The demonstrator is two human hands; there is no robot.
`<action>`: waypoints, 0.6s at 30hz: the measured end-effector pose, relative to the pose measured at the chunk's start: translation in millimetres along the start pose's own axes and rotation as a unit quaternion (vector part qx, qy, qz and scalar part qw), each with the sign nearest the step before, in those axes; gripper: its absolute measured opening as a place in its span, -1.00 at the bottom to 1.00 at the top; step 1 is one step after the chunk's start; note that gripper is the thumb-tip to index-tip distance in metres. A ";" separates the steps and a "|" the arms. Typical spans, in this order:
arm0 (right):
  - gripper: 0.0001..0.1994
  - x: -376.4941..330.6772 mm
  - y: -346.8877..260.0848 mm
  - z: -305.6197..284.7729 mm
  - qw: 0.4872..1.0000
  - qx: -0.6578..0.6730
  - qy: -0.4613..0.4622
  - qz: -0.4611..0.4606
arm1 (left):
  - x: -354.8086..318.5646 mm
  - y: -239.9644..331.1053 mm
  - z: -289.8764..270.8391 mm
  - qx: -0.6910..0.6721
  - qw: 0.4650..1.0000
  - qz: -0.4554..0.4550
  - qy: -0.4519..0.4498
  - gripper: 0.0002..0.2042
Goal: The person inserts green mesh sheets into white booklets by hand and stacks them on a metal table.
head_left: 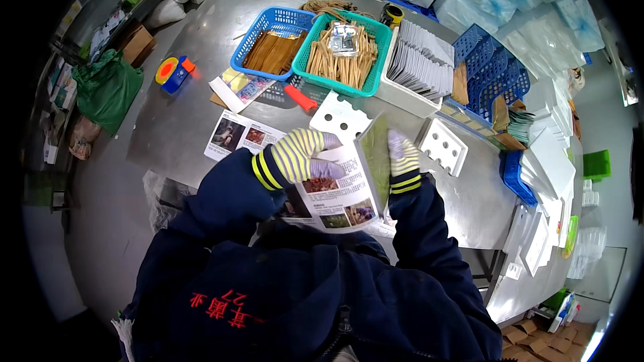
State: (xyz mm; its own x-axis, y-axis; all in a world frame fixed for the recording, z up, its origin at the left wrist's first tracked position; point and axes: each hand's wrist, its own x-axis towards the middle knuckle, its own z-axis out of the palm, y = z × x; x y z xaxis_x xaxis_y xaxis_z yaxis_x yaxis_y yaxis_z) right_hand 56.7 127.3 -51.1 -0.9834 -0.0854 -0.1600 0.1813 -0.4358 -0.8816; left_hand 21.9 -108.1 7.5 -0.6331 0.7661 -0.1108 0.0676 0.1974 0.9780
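Both hands wear striped yellow-and-grey knit gloves with lilac fingertips. A printed leaflet [339, 191] with text and colour photos stands bent upright in front of my body, its greenish outer side turned to the right. My left hand [298, 155] grips its left part, thumb on the printed face. My right hand [404, 159] holds the greenish side from the right, fingers bent against it; its thumb is hidden. Another printed sheet [240, 135] lies flat left of my left hand. Just beyond the leaflet lies a white foam piece with round holes [341, 118].
A second holed foam piece [443, 147] lies to the right. Farther back stand a blue basket [249, 35] of brown strips, a teal basket [382, 37] of light sticks, and a white bin [402, 97] of grey packets. A red-handled tool [300, 98] and tape dispenser [176, 75] lie left.
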 end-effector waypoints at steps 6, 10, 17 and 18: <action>-0.53 -45.2 99.5 32.8 0.793 0.452 -0.132 0.385 | 13.6 -2.3 16.1 0.090 0.992 0.049 0.078 -0.19; -0.53 -47.1 73.0 38.9 0.698 0.559 -0.155 0.420 | 9.6 4.1 8.6 -0.052 0.998 -0.039 -0.018 -0.43; -0.55 -32.0 -19.0 37.2 0.911 -0.298 -0.196 0.209 | 14.3 -7.8 1.7 0.139 0.980 0.021 0.143 -0.53; -0.63 -29.3 -0.2 26.8 0.932 -0.244 -0.179 0.199 | 9.6 0.5 -4.7 0.098 0.987 -0.008 0.124 -0.53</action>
State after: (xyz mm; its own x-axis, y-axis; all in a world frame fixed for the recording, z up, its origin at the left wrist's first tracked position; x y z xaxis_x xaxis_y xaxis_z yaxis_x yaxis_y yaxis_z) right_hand 85.6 105.9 -34.3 -0.7577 -0.4852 -0.4365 0.4217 0.1466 -0.8948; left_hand 12.2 -103.6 7.7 -0.8034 0.5929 -0.0553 0.1888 0.3417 0.9207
